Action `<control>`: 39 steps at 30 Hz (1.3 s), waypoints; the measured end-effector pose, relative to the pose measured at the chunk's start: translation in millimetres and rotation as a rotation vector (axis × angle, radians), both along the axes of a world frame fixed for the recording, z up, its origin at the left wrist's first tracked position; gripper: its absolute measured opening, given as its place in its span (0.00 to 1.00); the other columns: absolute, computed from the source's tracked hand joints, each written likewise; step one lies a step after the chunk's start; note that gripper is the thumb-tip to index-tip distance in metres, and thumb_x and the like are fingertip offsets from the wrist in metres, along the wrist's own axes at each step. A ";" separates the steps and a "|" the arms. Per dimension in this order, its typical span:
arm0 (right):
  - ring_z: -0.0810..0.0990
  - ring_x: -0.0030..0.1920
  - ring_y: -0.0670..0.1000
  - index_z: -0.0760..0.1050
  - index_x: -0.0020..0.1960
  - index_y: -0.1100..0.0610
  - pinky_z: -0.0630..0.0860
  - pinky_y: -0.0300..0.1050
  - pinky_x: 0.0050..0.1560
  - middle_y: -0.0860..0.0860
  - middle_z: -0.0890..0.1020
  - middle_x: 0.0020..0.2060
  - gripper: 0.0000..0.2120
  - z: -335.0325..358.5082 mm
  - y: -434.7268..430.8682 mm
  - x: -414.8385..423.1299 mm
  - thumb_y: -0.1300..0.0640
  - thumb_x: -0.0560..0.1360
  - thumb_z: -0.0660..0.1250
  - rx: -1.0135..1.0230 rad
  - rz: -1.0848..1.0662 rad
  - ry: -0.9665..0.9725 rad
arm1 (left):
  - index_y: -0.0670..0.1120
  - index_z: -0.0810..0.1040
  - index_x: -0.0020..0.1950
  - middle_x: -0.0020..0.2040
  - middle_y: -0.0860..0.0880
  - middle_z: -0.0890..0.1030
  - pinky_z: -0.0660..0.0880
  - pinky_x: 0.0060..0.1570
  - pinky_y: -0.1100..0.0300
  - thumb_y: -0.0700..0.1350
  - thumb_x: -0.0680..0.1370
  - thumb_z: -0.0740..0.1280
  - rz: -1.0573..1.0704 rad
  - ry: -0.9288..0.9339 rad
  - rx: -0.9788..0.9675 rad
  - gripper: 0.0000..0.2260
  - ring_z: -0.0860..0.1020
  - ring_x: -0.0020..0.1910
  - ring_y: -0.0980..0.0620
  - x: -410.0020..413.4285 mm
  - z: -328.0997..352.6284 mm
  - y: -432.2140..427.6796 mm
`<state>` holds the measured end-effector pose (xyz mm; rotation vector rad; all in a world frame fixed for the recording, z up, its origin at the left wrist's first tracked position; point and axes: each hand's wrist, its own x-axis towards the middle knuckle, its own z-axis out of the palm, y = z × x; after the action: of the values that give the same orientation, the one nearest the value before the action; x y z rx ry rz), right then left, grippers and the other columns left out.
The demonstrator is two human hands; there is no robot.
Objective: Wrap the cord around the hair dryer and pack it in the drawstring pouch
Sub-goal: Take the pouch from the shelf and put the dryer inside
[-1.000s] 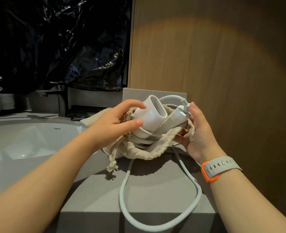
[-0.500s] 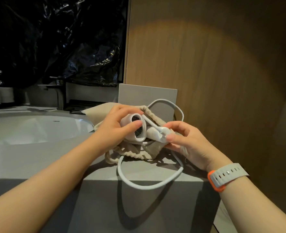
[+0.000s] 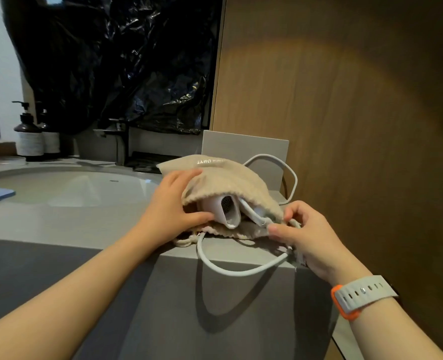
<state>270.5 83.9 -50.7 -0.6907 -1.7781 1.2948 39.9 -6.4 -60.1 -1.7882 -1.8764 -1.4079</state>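
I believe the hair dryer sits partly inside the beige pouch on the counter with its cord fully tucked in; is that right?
Not quite. The hair dryer does sit partly inside the beige pouch on the counter, but the head view shows its cord outside, one loop hanging over the counter's front edge.

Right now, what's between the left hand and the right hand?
Head view: between left hand and right hand sits the hair dryer, grille end poking out of the drawstring pouch mouth; its cord loops below, over the counter edge.
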 end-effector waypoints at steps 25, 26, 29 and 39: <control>0.83 0.41 0.51 0.78 0.53 0.60 0.82 0.42 0.43 0.58 0.82 0.44 0.12 16.2 -2.2 -15.6 0.70 0.73 0.64 -0.270 0.046 0.491 | 0.52 0.80 0.54 0.47 0.49 0.83 0.78 0.43 0.64 0.29 0.68 0.71 -0.447 -0.608 0.163 0.22 0.82 0.45 0.53 0.7 21.1 -14.3; 0.83 0.39 0.50 0.78 0.54 0.60 0.82 0.42 0.43 0.56 0.83 0.41 0.12 20.7 -0.5 -17.9 0.70 0.74 0.64 -0.281 0.048 0.523 | 0.51 0.80 0.53 0.45 0.50 0.84 0.78 0.42 0.64 0.29 0.68 0.70 -0.489 -0.688 0.178 0.21 0.82 0.44 0.53 -0.1 26.7 -11.7; 0.83 0.35 0.47 0.78 0.54 0.60 0.82 0.42 0.42 0.53 0.84 0.35 0.11 35.9 3.8 -28.2 0.69 0.74 0.64 -0.275 0.074 0.598 | 0.47 0.78 0.54 0.41 0.50 0.84 0.79 0.40 0.64 0.28 0.69 0.67 -0.569 -0.852 0.230 0.19 0.82 0.41 0.55 -2.1 45.5 0.1; 0.82 0.42 0.50 0.79 0.51 0.58 0.80 0.43 0.44 0.55 0.83 0.41 0.10 66.0 49.8 -78.1 0.66 0.72 0.69 -0.171 -0.129 0.495 | 0.46 0.79 0.52 0.39 0.48 0.83 0.78 0.38 0.65 0.30 0.73 0.67 -0.539 -1.041 0.341 0.13 0.82 0.37 0.54 -22.5 81.6 60.8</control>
<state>192.4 133.7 15.3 -0.5102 -1.2173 1.3957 17.4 54.4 21.5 -1.5399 -1.2742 -3.0620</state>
